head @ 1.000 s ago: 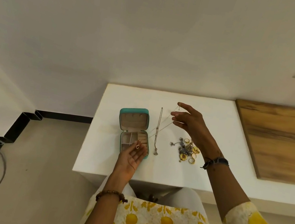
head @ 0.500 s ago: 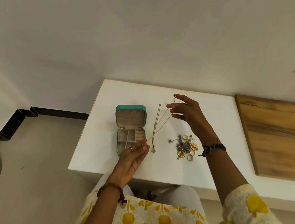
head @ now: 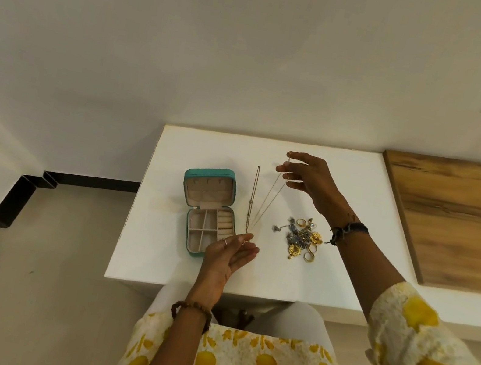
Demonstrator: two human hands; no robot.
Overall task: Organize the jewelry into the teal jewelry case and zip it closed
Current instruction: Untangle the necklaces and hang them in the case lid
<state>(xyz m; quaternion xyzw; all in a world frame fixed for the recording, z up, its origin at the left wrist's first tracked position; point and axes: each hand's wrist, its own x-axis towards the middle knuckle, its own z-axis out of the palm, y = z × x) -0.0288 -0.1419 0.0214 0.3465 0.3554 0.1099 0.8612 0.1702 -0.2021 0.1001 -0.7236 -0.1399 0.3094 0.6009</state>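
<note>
On the white table (head: 353,282) the teal jewelry case (head: 208,209) lies open, its lid tipped back and its divided tray facing up. Just right of it the right hand (head: 313,182) pinches the top of a thin chain necklace (head: 268,200) between thumb and forefinger, other fingers spread, while the left hand (head: 226,254) pinches the chain's lower end beside the case's near right corner. A second necklace (head: 252,197) lies straight on the table next to the case. Further right sits a heap of rings and earrings (head: 303,238) (gold and silver, tangled together).
</note>
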